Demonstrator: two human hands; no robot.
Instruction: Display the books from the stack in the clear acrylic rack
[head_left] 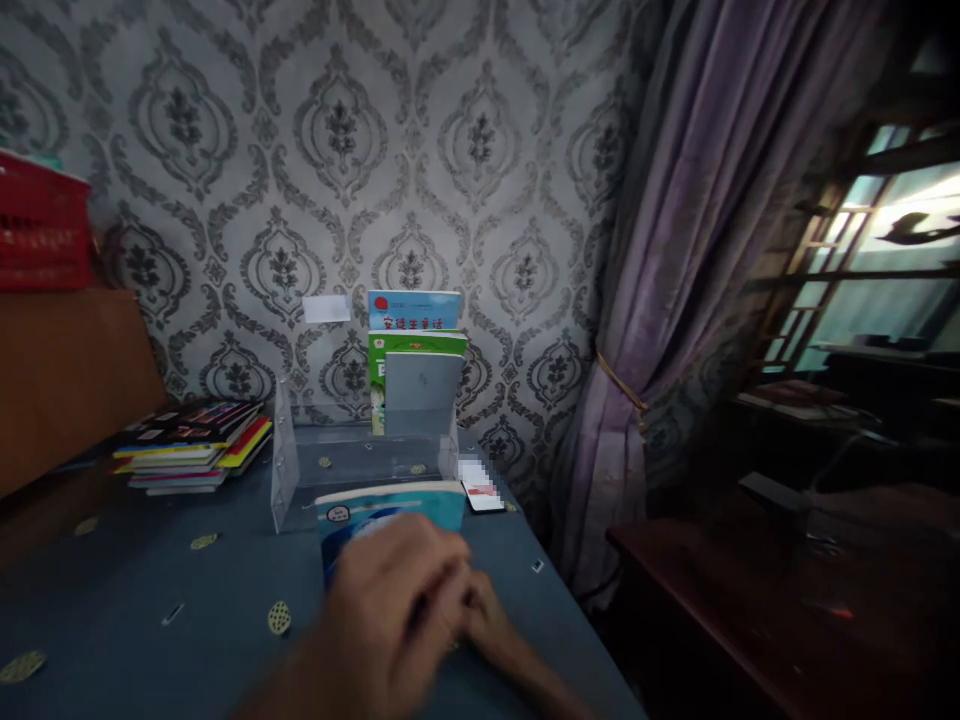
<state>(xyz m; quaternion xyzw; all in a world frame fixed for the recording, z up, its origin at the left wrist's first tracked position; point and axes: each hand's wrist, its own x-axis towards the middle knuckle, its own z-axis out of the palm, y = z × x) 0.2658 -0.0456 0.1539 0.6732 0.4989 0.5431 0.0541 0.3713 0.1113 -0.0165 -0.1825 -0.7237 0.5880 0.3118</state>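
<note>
A blue picture book (442,505) with a pale top edge stands up in front of me, its lower part hidden by my hands. My left hand (405,590), blurred, is closed with curled fingers at the book's near side. Close against it, lower right, my right hand (480,608) is closed too, its fingers partly covered by the left. Just beyond is a clear plastic book rack (285,470). At its back right stand a light blue book (439,310), a green book (379,375) and a grey book (422,385).
A pile of books (199,445) lies on the left of the blue-grey tablecloth (225,570). A white card (480,490) rests right of the rack. Far left, a red basket (45,230) sits on a brown wooden box (67,370). A purple curtain (675,250) hangs past the table's right edge.
</note>
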